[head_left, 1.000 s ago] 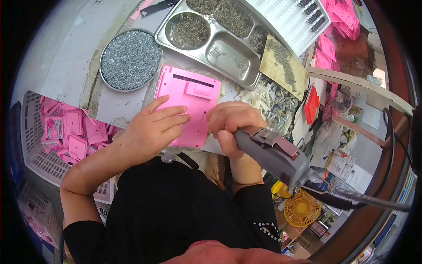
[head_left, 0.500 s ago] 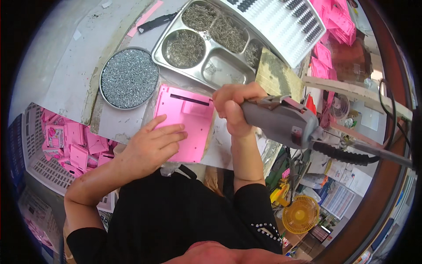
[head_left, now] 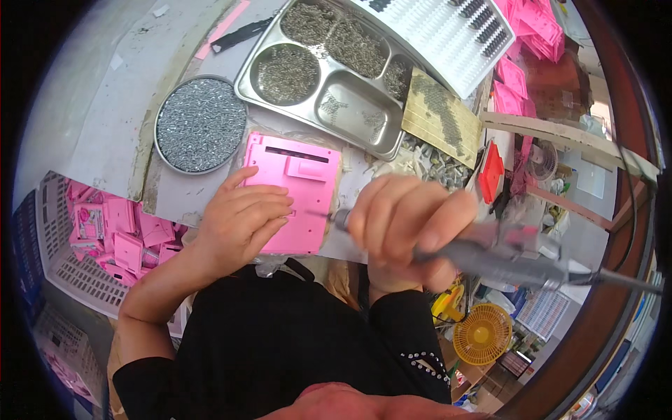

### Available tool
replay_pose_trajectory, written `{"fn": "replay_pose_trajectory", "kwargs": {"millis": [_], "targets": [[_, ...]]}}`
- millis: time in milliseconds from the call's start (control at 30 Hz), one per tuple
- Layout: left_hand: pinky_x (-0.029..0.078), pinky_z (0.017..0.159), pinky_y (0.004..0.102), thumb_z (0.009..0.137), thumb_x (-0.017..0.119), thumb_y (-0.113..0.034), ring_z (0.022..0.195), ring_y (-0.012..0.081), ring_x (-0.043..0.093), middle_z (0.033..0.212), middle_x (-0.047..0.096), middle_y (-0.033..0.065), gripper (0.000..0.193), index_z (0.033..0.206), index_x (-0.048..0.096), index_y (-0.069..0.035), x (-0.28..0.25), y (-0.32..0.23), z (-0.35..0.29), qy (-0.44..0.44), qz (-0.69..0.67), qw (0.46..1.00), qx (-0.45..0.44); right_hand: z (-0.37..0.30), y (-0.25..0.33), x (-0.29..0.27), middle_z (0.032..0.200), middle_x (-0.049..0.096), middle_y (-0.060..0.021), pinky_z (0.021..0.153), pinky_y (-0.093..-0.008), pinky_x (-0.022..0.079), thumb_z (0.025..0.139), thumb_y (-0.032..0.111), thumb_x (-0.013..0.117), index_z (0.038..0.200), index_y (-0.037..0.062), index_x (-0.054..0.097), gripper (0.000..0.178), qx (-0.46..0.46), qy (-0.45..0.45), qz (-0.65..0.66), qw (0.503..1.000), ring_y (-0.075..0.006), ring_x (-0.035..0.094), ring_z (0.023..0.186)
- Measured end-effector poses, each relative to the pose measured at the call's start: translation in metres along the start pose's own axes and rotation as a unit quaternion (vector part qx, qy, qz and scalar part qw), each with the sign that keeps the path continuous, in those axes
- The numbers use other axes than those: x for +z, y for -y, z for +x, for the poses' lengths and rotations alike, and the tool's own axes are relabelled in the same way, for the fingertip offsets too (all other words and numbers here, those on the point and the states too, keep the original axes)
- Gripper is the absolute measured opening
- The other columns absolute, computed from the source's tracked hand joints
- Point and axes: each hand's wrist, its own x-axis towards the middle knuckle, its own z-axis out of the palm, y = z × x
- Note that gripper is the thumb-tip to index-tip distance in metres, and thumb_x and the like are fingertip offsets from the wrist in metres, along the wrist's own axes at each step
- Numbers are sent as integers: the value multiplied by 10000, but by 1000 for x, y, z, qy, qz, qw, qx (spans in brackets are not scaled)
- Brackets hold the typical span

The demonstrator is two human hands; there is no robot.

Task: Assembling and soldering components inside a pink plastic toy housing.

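Observation:
A pink plastic panel [head_left: 310, 199] with a dark slot and small holes lies on the workbench. My left hand [head_left: 245, 217] rests flat on its left side, fingers stretched out. My right hand [head_left: 413, 220] is wrapped round a grey electric screwdriver [head_left: 500, 266], tilted to the right and blurred by motion. Its thin bit points left, over the panel's lower half; whether it touches the panel I cannot tell. Left of the panel's top stands a round dish of silver screws [head_left: 201, 124]. Beyond it lies a compartmented metal tray [head_left: 245, 89] of small metal pieces.
At the left, a white basket [head_left: 63, 262] holds several pink parts. A yellowish board [head_left: 437, 115] and a white rack [head_left: 448, 52] with black pieces lie beside the tray. More pink parts [head_left: 535, 35] are piled at the far right. A yellow fan [head_left: 483, 334] stands lower right.
My right hand has moved down and to the right, turning the screwdriver so that its bit comes over the panel. My left hand stays on the panel.

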Motion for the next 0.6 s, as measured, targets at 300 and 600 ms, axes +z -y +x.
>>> {"fn": "replay_pose_trajectory", "kwargs": {"millis": [300,600], "targets": [[412,1111,523,795,816,-61,934,181,739,912,748,34,179,932,704,-87,-11,-2,-5,-62,17,998,6,-1,-23,35,612,545,-63,500,-345,427,910,163,722,1040,29,574,238,20,-25,0,999,-200,525,514],[406,1112,534,787,822,-72,916,188,738,897,740,28,190,917,683,-85,-28,7,-10,-114,76,989,57,15,-37,53,585,529,-47,509,-352,418,902,209,737,971,56,570,237,67,-55,-33,996,-198,503,501]]}}
